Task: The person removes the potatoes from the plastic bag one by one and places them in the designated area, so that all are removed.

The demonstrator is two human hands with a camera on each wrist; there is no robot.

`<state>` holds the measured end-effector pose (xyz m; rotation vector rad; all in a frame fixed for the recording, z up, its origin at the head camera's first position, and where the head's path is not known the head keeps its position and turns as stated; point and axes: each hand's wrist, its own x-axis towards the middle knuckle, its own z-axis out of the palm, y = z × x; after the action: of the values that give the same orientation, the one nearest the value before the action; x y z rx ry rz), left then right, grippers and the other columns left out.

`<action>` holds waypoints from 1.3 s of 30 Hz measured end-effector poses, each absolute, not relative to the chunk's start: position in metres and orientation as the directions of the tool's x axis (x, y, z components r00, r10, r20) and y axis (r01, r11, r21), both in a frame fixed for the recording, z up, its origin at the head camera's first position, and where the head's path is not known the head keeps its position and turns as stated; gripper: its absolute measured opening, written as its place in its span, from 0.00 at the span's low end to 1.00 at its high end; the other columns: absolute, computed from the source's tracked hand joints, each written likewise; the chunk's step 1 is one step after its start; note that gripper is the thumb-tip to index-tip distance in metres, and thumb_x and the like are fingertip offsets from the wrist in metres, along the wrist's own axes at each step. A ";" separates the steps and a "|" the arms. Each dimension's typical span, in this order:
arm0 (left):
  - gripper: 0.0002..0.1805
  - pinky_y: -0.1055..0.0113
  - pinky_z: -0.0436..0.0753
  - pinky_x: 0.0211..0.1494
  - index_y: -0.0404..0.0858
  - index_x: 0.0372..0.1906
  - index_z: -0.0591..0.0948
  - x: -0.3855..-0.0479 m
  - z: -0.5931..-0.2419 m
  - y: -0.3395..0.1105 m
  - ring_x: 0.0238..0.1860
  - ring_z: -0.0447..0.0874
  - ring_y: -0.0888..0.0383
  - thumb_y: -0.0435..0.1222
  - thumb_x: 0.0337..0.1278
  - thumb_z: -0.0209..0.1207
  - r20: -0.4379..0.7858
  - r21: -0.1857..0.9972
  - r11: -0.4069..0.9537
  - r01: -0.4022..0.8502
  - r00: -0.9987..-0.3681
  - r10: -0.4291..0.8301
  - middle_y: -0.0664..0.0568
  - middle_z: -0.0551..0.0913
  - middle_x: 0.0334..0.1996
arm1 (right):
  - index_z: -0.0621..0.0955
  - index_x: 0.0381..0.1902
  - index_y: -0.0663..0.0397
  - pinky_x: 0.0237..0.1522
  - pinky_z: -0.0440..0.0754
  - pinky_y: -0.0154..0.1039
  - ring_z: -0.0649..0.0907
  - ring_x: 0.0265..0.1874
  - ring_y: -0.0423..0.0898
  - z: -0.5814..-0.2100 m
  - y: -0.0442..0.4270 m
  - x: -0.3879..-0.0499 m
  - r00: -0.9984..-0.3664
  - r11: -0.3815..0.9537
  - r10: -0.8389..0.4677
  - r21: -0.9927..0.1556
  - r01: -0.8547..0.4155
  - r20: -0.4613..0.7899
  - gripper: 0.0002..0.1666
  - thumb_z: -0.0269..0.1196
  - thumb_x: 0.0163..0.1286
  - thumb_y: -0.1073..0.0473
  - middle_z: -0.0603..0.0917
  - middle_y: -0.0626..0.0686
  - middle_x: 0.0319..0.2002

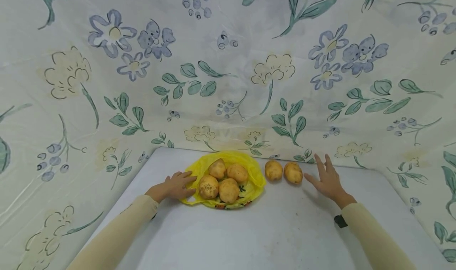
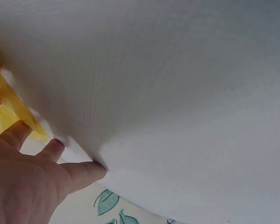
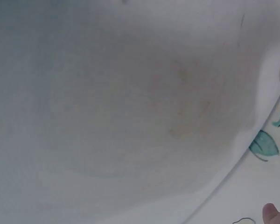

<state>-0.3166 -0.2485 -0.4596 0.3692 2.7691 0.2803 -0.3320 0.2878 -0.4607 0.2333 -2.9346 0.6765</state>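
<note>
A yellow plastic bag lies spread on the table, with several potatoes clustered on it. At its left edge is my left hand, fingers spread and touching the plastic. The left wrist view also shows this hand against the yellow bag. Right of the bag, two more potatoes, one and another, sit side by side on the table. Just right of them my right hand is held with fingers extended, holding nothing. Only its fingertips enter the right wrist view.
The white table carries small dark specks and faint brownish stains. Behind it and at both sides hangs a floral-patterned sheet. A small black object shows by the right wrist.
</note>
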 end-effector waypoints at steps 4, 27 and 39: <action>0.34 0.23 0.49 0.68 0.44 0.73 0.67 -0.316 -0.461 -0.248 0.75 0.51 0.31 0.53 0.67 0.54 -0.303 0.224 0.950 0.218 -0.911 0.280 0.40 0.56 0.77 | 0.43 0.80 0.54 0.67 0.47 0.76 0.55 0.71 0.76 -0.459 0.282 -0.330 -0.970 0.887 -0.160 -0.404 -0.223 0.184 0.54 0.54 0.71 0.35 0.33 0.73 0.76; 0.34 0.23 0.48 0.67 0.43 0.74 0.66 -0.314 -0.456 -0.246 0.75 0.49 0.31 0.54 0.68 0.54 -0.292 0.225 0.948 0.226 -0.913 0.286 0.39 0.55 0.77 | 0.51 0.80 0.39 0.69 0.47 0.75 0.48 0.76 0.70 -0.447 0.224 -0.326 -0.896 0.848 -0.381 -0.301 -0.437 0.228 0.50 0.57 0.68 0.32 0.35 0.64 0.79; 0.34 0.23 0.49 0.67 0.44 0.74 0.66 -0.315 -0.459 -0.247 0.74 0.50 0.30 0.53 0.69 0.54 -0.291 0.224 0.948 0.225 -0.913 0.286 0.39 0.56 0.77 | 0.50 0.80 0.36 0.72 0.49 0.70 0.56 0.75 0.68 -0.439 0.199 -0.324 -0.832 0.831 -0.508 -0.128 -0.541 0.222 0.50 0.52 0.67 0.28 0.37 0.61 0.80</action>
<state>-0.3147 -0.2474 -0.4589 0.3742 2.7783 0.2665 -0.3242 0.1986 -0.4389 0.8186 -2.8332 0.2764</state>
